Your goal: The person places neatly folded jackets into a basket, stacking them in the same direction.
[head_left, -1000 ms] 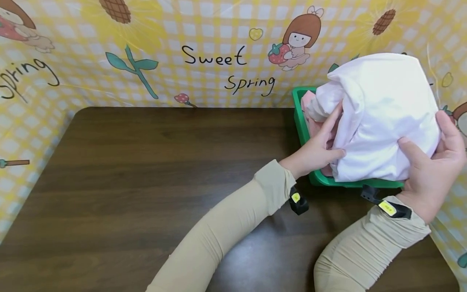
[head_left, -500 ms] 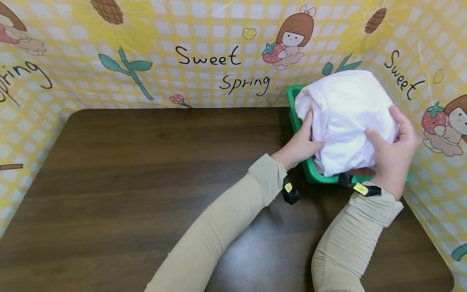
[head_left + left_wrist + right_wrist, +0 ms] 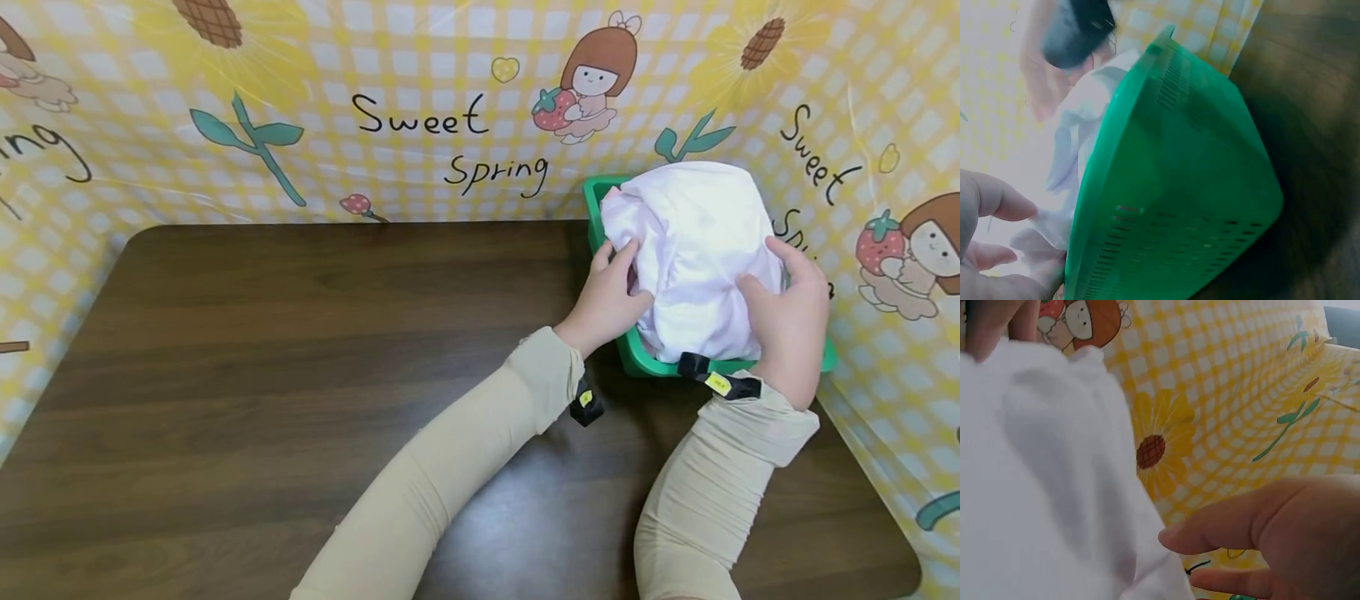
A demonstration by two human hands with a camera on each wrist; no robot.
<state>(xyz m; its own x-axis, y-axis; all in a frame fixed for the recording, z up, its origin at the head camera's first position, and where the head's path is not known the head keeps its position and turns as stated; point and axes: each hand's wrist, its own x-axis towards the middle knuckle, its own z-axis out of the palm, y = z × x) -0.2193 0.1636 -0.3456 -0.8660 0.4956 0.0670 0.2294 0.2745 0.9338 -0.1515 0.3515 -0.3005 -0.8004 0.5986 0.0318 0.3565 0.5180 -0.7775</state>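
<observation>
A bundle of white cloth, loosely folded and wrinkled, lies heaped in a green plastic basket at the right of the table. My left hand is at the cloth's left edge, fingers spread and fairly straight. In the left wrist view, its fingertips touch the white fabric beside the basket rim. On the other side, my right hand rests against the cloth's right edge. Its thumb lies straight and touches the fabric in the right wrist view, with other fingers apart below. The cloth hides most of the basket's inside.
A dark wooden table spreads out to the left of the basket. Yellow checked sheeting with printed figures stands behind and along the sides, close to the basket. A black strap sits on the right wrist.
The white cloth has come down and left into the basket, both hands moving with it. The fingers of both hands have loosened from its edges. The head view has shifted slightly.
</observation>
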